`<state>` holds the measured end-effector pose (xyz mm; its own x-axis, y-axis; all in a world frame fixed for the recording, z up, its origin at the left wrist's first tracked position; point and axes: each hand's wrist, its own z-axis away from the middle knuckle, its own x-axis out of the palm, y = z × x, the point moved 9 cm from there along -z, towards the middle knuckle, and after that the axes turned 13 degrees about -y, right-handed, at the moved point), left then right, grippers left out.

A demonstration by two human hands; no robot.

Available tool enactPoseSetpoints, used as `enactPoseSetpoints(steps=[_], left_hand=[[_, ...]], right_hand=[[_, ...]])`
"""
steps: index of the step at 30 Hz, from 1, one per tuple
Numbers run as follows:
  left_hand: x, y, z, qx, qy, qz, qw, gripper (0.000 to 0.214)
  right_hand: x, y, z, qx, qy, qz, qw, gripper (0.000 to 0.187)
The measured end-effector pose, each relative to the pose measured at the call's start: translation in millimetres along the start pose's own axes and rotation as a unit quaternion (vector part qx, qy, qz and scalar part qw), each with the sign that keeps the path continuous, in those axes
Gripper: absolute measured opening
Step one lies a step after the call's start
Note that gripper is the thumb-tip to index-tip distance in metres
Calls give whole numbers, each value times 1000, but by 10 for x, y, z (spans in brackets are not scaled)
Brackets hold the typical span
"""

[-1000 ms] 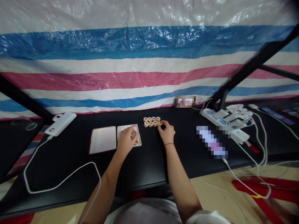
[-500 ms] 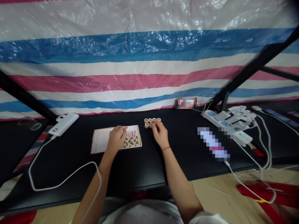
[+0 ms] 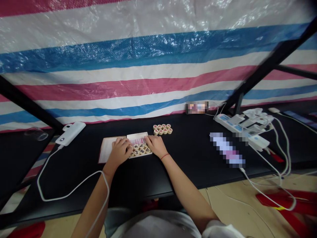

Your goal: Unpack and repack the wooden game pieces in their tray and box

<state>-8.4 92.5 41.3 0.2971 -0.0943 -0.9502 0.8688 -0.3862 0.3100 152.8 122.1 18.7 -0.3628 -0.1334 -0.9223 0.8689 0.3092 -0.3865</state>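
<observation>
Xiangqi pieces (image 3: 141,151), round wooden discs with red or black characters, sit packed in rows in the near part of a shallow white-lined tray (image 3: 135,136); the far part of the tray shows bare lining with pink marks. A loose cluster of pieces (image 3: 162,129) lies in two rough rows on the bench (image 3: 188,173), just beyond the tray. A matching white-lined lid (image 3: 107,150) lies just left of the tray. Both hands are at the tray: left hand (image 3: 119,152) curled over its left side, fingers at the row ends; right hand (image 3: 155,146) flat-ish on its right edge, fingers spread slightly. Work in hand reads as arranging pieces at the tray; the cluster is out of reach of neither hand but untouched, so handling it calls for a hand off the tray. Hidden: left fingers cover some pieces, so tray count is unclear, and no pinch is visible in either hand; cannot tell if one holds a piece. Further out: a power strip (image 3: 241,127) and a pixelated object (image 3: 226,150).
</observation>
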Motion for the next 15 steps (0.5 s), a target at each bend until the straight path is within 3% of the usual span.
enactPoseSetpoints(steps=[5,10,12,15], left_hand=[[-69,-9,24,-1,-19,59,998,16],[-240,-52,-67,-32,100,223,969,20],[-136,13,-199,-43,80,317,944,24],[77,208,-375,-23,31,424,905,26]], right_hand=[[-42,26,27,-24,36,-54,998,39],[-306,-25,223,-104,163,-182,964,33],[-361,-123,288,-139,179,-184,956,38],[-395,-175,343,-141,187,-179,955,28]])
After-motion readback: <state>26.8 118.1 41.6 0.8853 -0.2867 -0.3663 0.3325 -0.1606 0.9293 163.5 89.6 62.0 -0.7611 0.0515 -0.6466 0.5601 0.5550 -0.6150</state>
